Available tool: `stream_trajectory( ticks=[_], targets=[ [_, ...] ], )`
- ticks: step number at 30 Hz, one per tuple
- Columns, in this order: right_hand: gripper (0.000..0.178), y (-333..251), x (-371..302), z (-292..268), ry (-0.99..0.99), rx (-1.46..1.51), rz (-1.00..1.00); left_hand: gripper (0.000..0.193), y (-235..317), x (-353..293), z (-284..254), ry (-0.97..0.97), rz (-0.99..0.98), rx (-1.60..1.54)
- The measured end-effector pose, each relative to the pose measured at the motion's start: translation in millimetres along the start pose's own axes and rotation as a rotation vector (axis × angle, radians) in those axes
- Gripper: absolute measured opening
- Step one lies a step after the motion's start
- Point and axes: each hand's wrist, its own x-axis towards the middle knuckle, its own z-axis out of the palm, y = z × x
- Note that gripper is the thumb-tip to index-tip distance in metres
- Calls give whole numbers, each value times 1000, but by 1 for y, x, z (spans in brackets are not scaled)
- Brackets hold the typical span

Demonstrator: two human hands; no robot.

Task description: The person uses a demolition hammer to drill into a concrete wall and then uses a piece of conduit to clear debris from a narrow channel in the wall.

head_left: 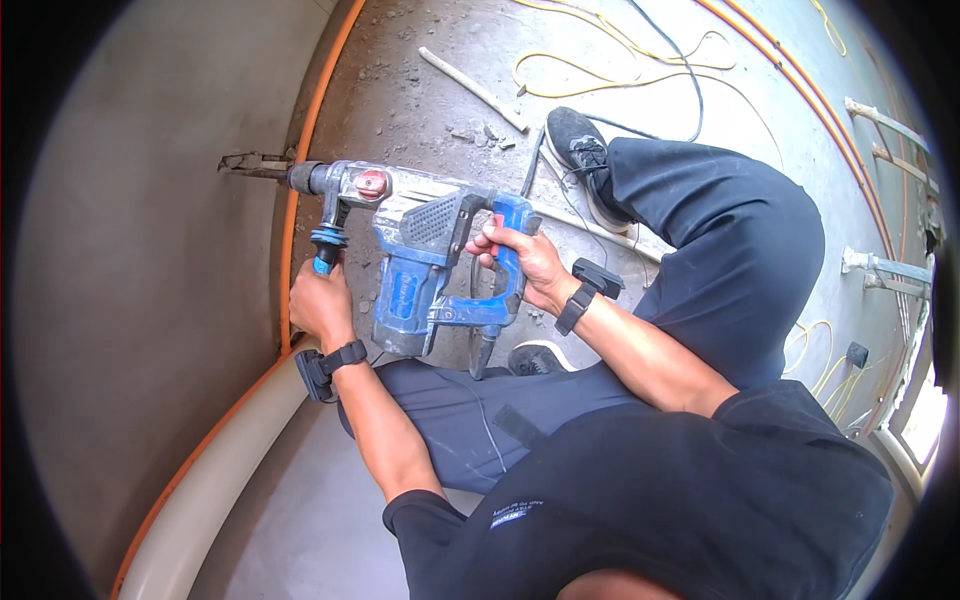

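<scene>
Left hand (322,305): wrapped round rotary hammer's (405,290) side handle (327,240)
Right hand (535,265): curled round its rear grip (509,286)
Orange conduit (291,225): beside its chuck (306,178); a skidding bit (262,166) could nick it

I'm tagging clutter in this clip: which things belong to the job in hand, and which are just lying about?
In the job:
- Drill, right hand on its rear handle
- Side handle, in the left hand
- Bit, at the wall

Apparently lying about:
- Loose pipe
- Yellow cord
- Thick pipe
</scene>
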Motion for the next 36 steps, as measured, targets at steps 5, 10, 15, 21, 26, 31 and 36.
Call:
stream_trajectory(
  ticks=[5,10,15,21,26,31,36],
  targets=[
    [10,0,1,2,-3,-5,-3,39,0,-2,-1,21,-16,14],
    [9,1,3,0,8,11,33,35,0,-2,-4,35,-14,30],
    [10,1,4,-1,-45,12,-7,35,1,-6,-2,71,-49,-9],
    [15,-1,-2,4,26,-62,-30,38,-2,-1,5,16,-13,-53],
    [16,-2,-6,7,55,-66,-40,38,2,2,5,-13,17,-71],
    [14,1,-2,3,28,-46,-23,42,-3,1,3,9,3,-7],
    [13,0,0,1,-26,-52,-33,43,-5,0,12,69,-33,-62]
  ],
)
